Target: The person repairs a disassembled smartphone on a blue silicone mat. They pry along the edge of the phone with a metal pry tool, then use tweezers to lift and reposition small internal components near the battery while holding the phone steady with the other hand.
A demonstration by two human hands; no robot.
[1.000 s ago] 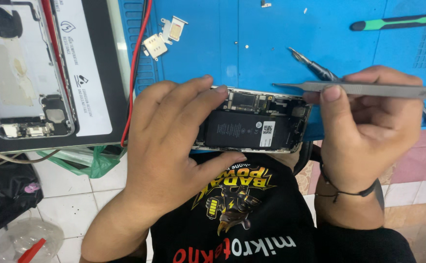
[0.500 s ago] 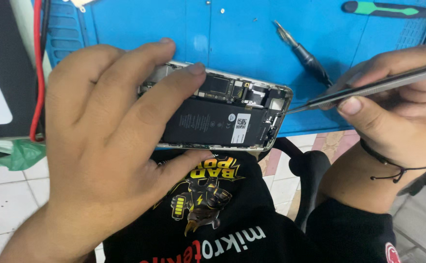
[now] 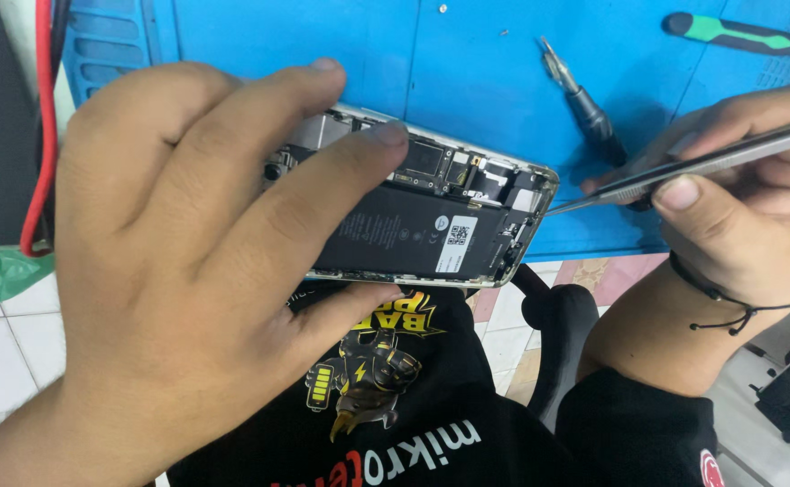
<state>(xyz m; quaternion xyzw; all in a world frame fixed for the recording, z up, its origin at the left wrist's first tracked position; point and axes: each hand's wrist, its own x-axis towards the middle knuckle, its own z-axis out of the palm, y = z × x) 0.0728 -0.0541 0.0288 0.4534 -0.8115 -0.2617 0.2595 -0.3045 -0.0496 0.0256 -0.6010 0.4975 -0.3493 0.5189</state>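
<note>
your left hand clamps the opened phone at the blue mat's near edge: glossy black battery, bare metal rim. your right hand pinches slim steel tweezers, tip at the phone's right end. since half a second ago the tip has closed in slightly. bare mat lies beyond; a black-tipped tool and a green-handled tool lie there.

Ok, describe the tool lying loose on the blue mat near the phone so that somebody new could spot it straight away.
Start at the blue work mat and find the opened phone gripped by the left hand. Just beyond the phone's right end, above the tweezers in the right hand, lies a short dark tool with a metal tip. Unlike the green-and-black tool in the corner, it has no green.
</note>
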